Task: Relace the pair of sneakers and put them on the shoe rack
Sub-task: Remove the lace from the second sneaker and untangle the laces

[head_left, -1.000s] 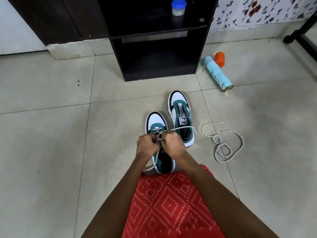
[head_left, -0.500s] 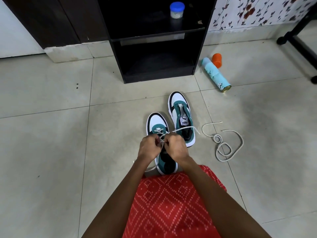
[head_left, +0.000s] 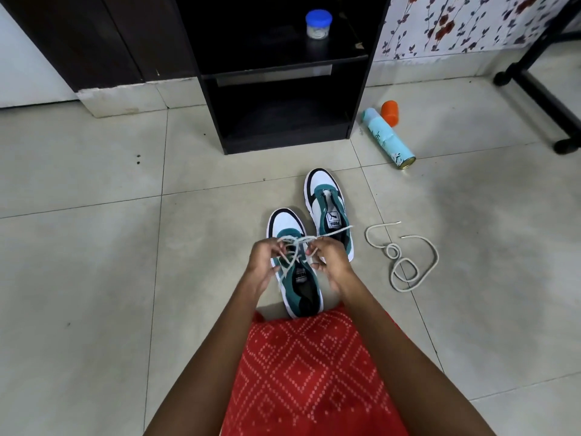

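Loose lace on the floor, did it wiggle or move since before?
No. The loose lace keeps the same curls and lies across the same tile seam as before; only the camera shifted.

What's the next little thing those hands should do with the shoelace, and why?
Probably draw the lace taut. The left hand and the right hand each pinch it above the near sneaker, where it crosses in a slack loop, one end trailing right.
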